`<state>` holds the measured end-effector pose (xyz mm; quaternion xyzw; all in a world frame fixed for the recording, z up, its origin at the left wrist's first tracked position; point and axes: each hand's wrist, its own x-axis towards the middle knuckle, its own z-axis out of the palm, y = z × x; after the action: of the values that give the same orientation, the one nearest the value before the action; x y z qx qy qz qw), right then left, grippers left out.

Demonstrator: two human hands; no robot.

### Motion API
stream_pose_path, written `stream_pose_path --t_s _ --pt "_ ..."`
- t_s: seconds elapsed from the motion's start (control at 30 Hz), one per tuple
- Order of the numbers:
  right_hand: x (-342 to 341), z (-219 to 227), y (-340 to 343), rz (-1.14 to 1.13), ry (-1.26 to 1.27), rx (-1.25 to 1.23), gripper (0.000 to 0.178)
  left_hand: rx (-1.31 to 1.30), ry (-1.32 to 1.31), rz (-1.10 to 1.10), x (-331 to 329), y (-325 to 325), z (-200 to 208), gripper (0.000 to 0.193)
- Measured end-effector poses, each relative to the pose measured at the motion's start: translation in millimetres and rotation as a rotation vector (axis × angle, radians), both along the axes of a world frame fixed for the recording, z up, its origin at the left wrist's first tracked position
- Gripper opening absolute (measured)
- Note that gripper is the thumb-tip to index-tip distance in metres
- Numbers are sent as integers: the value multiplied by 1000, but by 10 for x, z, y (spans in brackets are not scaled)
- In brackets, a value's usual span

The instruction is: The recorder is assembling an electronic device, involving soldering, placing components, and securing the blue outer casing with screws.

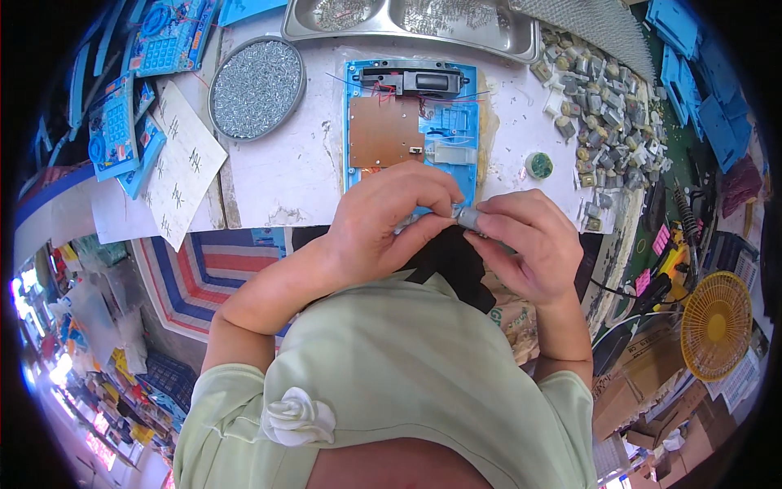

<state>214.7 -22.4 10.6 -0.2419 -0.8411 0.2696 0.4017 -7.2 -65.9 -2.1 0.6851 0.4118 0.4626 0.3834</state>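
Near the table's front edge, my right hand (pixel 529 244) pinches a small grey motor (pixel 467 218) between thumb and fingers. My left hand (pixel 391 216) meets it there, thumb and forefinger pressed together at the motor's left end; what they grip is mostly hidden, with only a bit of something pale showing. Just beyond both hands lies a blue plastic casing (pixel 353 85), its inside facing up. It carries a brown circuit board (pixel 384 130), a black part (pixel 423 81) along the far end and thin red and blue wires. The casing's near end is partly behind my left hand.
Many loose small motors (pixel 599 122) are heaped at right, beside a small round green-topped container (pixel 538 165). A round dish (pixel 303 85) of screws stands at left, near a marked paper sheet (pixel 183 155) and blue panels (pixel 114 126). A metal tray (pixel 391 33) sits behind.
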Motion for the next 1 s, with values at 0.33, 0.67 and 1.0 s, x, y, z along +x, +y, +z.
stream_pose_path --t_s 0.33,0.67,1.0 --pt "12 -4 22 36 5 18 39 -47 88 22 -43 -10 47 19" --pt "249 -259 142 -226 299 -357 28 288 570 251 -164 691 38 32" --pt "308 -211 414 -453 337 -516 34 535 816 96 -27 962 -66 18"
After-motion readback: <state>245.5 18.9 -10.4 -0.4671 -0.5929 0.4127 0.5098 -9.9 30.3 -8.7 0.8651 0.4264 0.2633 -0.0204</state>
